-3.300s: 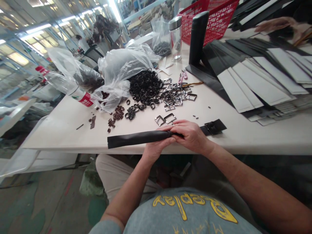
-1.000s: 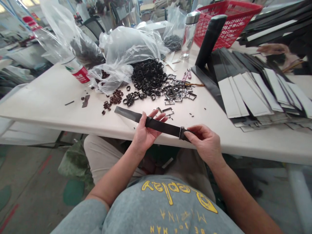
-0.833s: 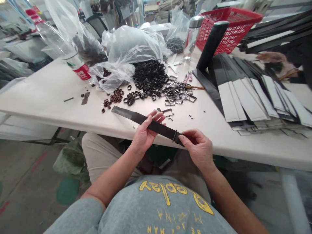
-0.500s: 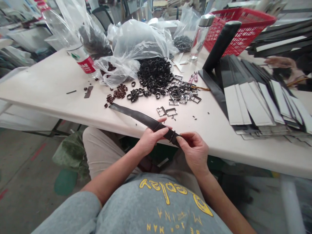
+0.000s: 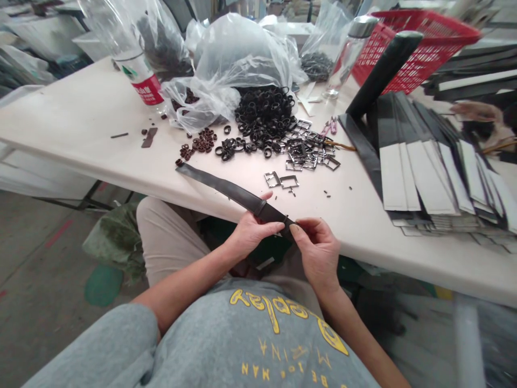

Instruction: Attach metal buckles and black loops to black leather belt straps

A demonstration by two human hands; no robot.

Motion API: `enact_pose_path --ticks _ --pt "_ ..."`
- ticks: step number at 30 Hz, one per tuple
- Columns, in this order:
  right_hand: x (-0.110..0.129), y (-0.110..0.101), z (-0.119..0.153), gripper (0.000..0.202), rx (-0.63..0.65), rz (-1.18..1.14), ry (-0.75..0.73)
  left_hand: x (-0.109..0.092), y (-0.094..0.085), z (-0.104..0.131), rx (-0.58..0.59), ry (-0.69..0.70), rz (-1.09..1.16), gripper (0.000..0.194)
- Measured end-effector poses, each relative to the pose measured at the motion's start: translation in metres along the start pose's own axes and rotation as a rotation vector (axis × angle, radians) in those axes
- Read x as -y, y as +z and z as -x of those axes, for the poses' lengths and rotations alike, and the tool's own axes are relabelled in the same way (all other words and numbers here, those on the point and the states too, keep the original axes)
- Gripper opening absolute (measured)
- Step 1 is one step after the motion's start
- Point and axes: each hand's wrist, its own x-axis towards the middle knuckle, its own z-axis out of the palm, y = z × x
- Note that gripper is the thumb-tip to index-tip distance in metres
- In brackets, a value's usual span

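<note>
A black belt strap [image 5: 230, 189] runs from the table top to my hands at the table's front edge. My left hand [image 5: 249, 231] holds it from below, thumb stretched toward the buckle and fingers behind the strap. A belt loop [image 5: 262, 207] sits around the strap by my left fingers. Close to my right fingers is a dark buckle [image 5: 286, 220] on the strap, partly hidden. My right hand [image 5: 319, 245] pinches the strap's near end between thumb and fingers. Two loose metal buckles [image 5: 288, 181] lie on the table just beyond.
A pile of black loops [image 5: 264, 116], brown loops [image 5: 204, 141] and a heap of buckles [image 5: 309, 148] lie on the white table [image 5: 161, 180]. Behind stand a plastic bottle [image 5: 147, 89], a glass bottle [image 5: 343, 64] and a red basket [image 5: 428, 46]. Stacked straps [image 5: 412, 178] lie right.
My left thumb has come off the strap's upper face and moved down beside the buckle. Both hands still hold the strap. The view has shifted slightly.
</note>
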Motion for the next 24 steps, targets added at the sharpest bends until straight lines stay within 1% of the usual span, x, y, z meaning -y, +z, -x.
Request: enact_pose_path --ticks 2,5,8,11,13,15,18,21,24 --pt "-0.001 -0.004 0.004 0.015 0.058 -0.039 -0.003 -0.001 -0.003 0.000 -0.005 -0.048 0.037 0.095" --pt "0.001 -0.011 0.009 0.017 0.225 -0.111 -0.005 -0.006 -0.010 -0.001 0.035 -0.160 0.120 0.097" --pt "0.005 -0.017 0.007 0.021 0.378 -0.043 -0.104 -0.015 -0.015 0.001 0.095 -0.221 0.154 0.100" --pt "0.010 -0.018 -0.002 0.033 0.429 0.114 -0.259 -0.021 -0.018 0.007 0.152 -0.243 0.137 0.100" --pt "0.013 -0.016 -0.007 0.039 0.439 0.187 -0.315 -0.023 -0.020 0.010 0.185 -0.242 0.117 0.099" --pt "0.015 -0.012 -0.010 0.039 0.484 0.198 -0.302 -0.024 -0.022 0.012 0.201 -0.225 0.094 0.096" --pt "0.014 -0.004 -0.008 0.036 0.562 0.174 -0.225 -0.022 -0.026 0.013 0.220 -0.212 0.058 0.095" --pt "0.011 0.003 -0.004 0.037 0.563 0.139 -0.131 -0.018 -0.031 0.012 0.250 -0.200 0.028 0.093" --pt "0.008 0.006 0.000 0.028 0.526 0.116 -0.069 -0.013 -0.034 0.012 0.296 -0.155 -0.016 0.085"
